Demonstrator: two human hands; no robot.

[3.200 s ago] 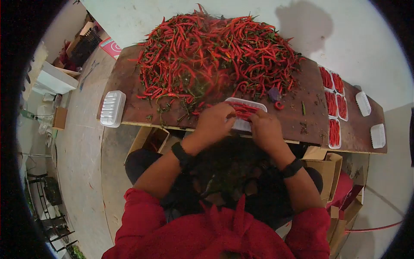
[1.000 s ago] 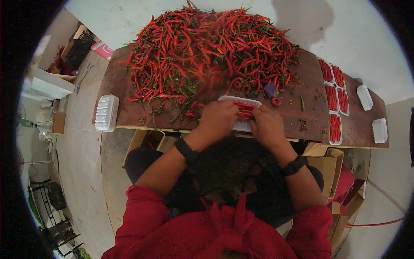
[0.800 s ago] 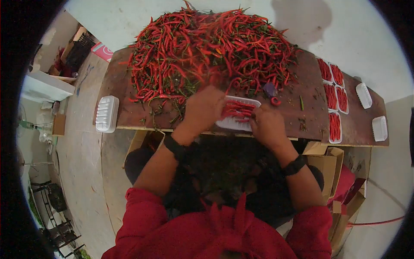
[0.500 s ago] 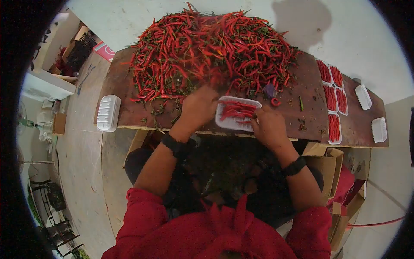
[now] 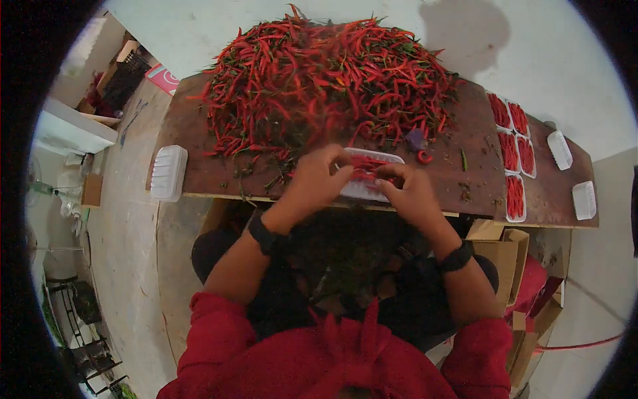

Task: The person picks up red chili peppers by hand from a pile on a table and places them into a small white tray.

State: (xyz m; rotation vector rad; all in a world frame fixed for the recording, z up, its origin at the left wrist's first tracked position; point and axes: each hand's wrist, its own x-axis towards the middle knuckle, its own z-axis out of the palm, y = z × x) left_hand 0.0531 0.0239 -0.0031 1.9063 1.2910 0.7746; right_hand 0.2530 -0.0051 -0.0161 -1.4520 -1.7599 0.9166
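A white plastic tray [image 5: 362,193] lies at the table's near edge with several red chili peppers [image 5: 371,161] in it. My left hand [image 5: 318,178] is at the tray's left side, its thumb and fingers closed on a red chili that is mostly hidden. Over the right side, my right hand [image 5: 411,191] pinches at red chilies between thumb and forefinger. Just beyond the tray rises a large pile of red chilies [image 5: 266,73] with green stems.
Filled chili trays [image 5: 515,198] stand in a group on the right, beside two white trays [image 5: 585,201]. More stacked trays [image 5: 167,174] sit at the left edge. Stem scraps and a purple scrap [image 5: 417,139] lie on the brown table [image 5: 478,133]. Cardboard boxes [image 5: 495,256] stand below right.
My left hand has come from the pile's near edge to the tray's left side. The right hand has shifted slightly inward over the tray, its fingers now among the chilies.
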